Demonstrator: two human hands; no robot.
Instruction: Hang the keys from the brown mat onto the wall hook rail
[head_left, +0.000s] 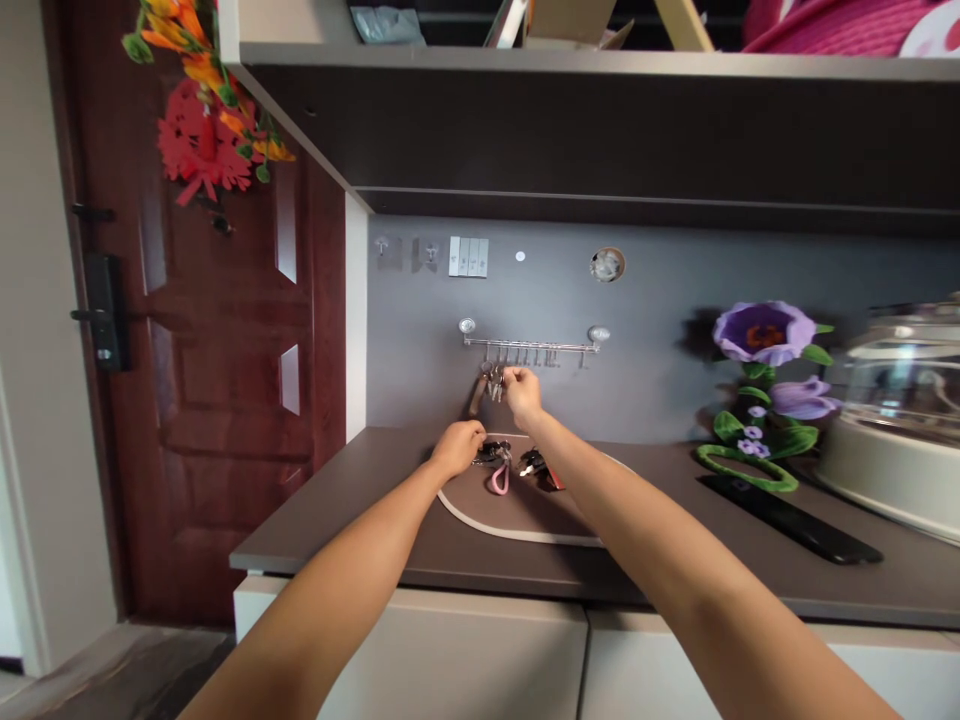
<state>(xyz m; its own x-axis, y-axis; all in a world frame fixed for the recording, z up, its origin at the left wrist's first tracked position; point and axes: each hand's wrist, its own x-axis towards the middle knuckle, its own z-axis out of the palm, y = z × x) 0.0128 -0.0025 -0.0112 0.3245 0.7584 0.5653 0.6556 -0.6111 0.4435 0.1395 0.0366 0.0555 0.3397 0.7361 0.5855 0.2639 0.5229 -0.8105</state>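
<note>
My right hand point(524, 397) is raised near the wall, its fingers pinched on a bunch of keys point(495, 383) just below a metal hook rail point(532, 346). A brown strap point(478, 396) dangles at the left of this bunch. Lower down, my left hand point(459, 447) has its fingers curled beside a dark bunch of keys point(491, 453) with a pink loop point(500, 482); what it grips is hidden. Another key bunch point(532, 463) with an orange-red piece point(555, 481) lies to the right, partly behind my right forearm. Both bunches rest on a pale-rimmed mat point(495, 530).
The counter point(337, 500) runs under a low overhanging shelf point(570, 125). To the right are purple crocheted flowers point(765, 335), a black phone-like slab point(795, 520) and a white appliance with a clear dome point(892, 460). A dark red door point(217, 420) stands left.
</note>
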